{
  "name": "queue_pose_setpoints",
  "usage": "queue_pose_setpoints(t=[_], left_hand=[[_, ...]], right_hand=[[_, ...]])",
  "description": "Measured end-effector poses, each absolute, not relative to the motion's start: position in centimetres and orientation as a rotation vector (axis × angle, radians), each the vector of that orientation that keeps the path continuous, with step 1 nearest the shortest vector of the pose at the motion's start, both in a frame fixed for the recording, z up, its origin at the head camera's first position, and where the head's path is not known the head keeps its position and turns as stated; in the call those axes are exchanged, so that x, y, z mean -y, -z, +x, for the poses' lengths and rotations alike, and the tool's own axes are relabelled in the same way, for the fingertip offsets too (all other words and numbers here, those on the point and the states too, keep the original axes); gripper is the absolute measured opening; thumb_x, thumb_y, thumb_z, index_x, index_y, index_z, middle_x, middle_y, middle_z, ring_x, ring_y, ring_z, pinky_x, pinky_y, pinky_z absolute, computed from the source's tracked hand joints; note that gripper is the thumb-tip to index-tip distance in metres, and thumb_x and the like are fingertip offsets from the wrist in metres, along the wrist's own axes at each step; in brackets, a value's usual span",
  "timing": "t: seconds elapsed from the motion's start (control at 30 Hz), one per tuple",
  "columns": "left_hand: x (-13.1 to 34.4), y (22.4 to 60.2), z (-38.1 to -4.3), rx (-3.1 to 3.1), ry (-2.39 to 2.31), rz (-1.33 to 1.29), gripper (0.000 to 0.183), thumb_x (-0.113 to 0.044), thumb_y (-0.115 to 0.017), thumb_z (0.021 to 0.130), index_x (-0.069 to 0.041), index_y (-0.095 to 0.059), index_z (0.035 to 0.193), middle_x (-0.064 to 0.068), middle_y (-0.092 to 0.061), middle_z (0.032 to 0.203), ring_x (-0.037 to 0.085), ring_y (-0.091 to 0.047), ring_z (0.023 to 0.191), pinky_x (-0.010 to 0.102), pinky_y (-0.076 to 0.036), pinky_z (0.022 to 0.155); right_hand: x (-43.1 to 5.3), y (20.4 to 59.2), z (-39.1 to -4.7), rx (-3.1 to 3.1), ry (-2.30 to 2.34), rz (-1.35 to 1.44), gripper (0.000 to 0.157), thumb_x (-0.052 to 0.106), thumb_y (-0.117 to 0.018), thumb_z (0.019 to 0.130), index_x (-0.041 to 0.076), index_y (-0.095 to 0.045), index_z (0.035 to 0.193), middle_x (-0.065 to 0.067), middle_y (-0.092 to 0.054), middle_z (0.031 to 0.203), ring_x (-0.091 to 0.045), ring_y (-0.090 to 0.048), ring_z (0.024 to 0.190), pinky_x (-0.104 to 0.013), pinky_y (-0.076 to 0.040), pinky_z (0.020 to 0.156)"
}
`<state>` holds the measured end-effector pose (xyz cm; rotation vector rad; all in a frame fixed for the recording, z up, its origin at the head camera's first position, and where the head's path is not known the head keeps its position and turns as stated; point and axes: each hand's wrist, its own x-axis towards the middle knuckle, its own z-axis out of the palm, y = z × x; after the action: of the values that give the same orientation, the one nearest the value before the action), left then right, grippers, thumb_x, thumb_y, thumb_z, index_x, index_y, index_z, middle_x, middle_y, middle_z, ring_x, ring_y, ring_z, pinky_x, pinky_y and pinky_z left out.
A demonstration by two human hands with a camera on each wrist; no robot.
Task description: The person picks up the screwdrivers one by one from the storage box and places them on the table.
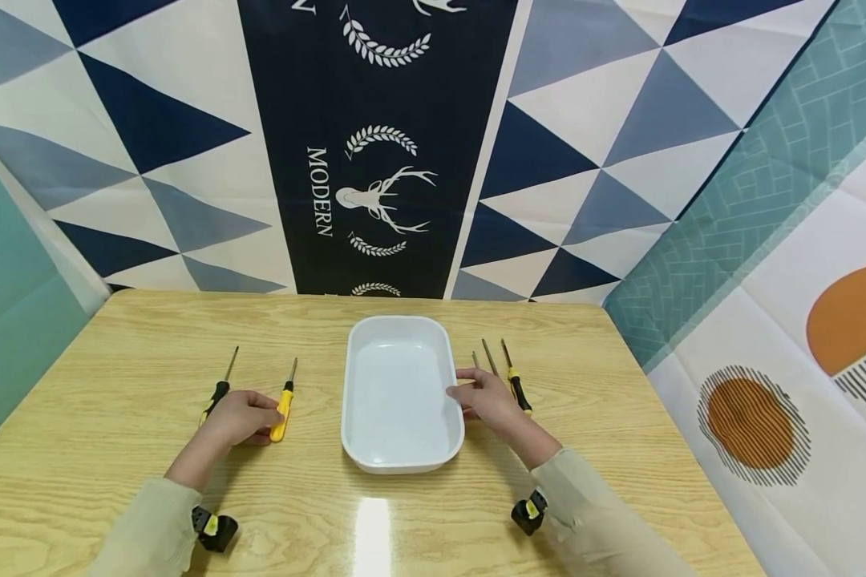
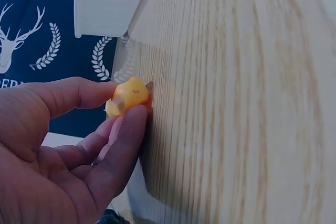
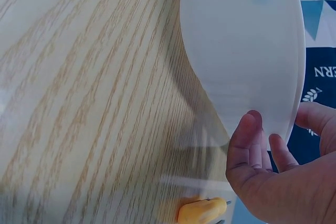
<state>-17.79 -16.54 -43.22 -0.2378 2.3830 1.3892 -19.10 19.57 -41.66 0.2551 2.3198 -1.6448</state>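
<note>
In the head view my left hand (image 1: 244, 417) pinches the yellow handle of a screwdriver (image 1: 283, 413) between thumb and fingers; its shaft points toward the back wall. The left wrist view shows the handle's butt end (image 2: 128, 95) between the fingertips, close over the table. A second screwdriver (image 1: 220, 390), with a black and yellow handle, lies partly hidden behind this hand. My right hand (image 1: 487, 397) holds the right rim of a white rectangular tray (image 1: 402, 393), thumb over the edge and fingers along the outer wall. The tray's inside is bare.
To the right of the tray lie several screwdrivers, one with a black and yellow handle (image 1: 518, 389); my right hand partly covers the others. A yellow handle end (image 3: 202, 211) shows in the right wrist view. The wooden table (image 1: 296, 513) meets a patterned wall cloth (image 1: 375, 200).
</note>
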Motion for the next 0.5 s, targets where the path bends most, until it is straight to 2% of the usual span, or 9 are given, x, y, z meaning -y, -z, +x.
queue_pose_setpoints(t=[0.5], left_hand=[[16.63, 43.48, -17.71, -2.367, -1.416, -0.282, 0.033, -0.007, -0.055, 0.088, 0.013, -0.052, 0.114, 0.012, -0.060, 0.083, 0.012, -0.059, 0.064, 0.026, -0.057, 0.059]], right_hand=[[-19.50, 41.50, -19.03, -2.320, 1.649, 0.250, 0.043, 0.020, -0.061, 0.090, 0.006, -0.051, 0.129, -0.014, -0.057, 0.100, -0.018, -0.063, 0.080, -0.032, -0.056, 0.069]])
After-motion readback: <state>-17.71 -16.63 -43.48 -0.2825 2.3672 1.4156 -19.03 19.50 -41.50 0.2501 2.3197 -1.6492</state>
